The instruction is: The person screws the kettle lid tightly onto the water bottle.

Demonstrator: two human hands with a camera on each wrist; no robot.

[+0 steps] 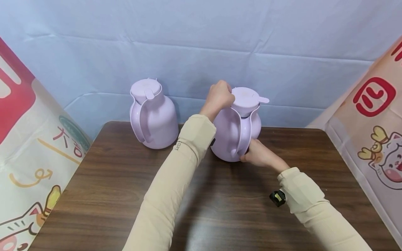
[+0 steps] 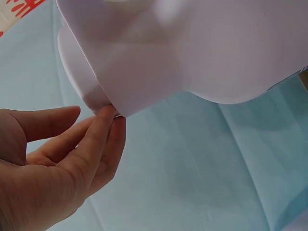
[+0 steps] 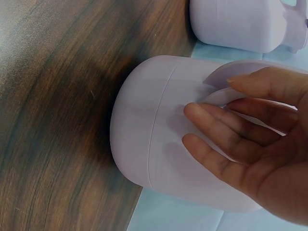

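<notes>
Two lilac thermos jugs stand upright toward the back of the table. At the right one (image 1: 224, 136), my left hand (image 1: 220, 96) touches the edge of the lid (image 1: 245, 97). Its fingertips meet the rim in the left wrist view, with the thumb apart. The lid's tab (image 1: 264, 100) points right, out of line with the handle (image 1: 245, 134), which faces me. Low on that handle, my right hand (image 1: 259, 153) pinches it between thumb and fingers. The left jug (image 1: 161, 122) stands untouched, its lid tab over its handle.
Both jugs stand on a dark wood-grain table (image 1: 110, 195). Pale blue cloth (image 1: 194, 45) hangs close behind them. Printed cartoon panels border the table at left (image 1: 41, 167) and right (image 1: 355, 146).
</notes>
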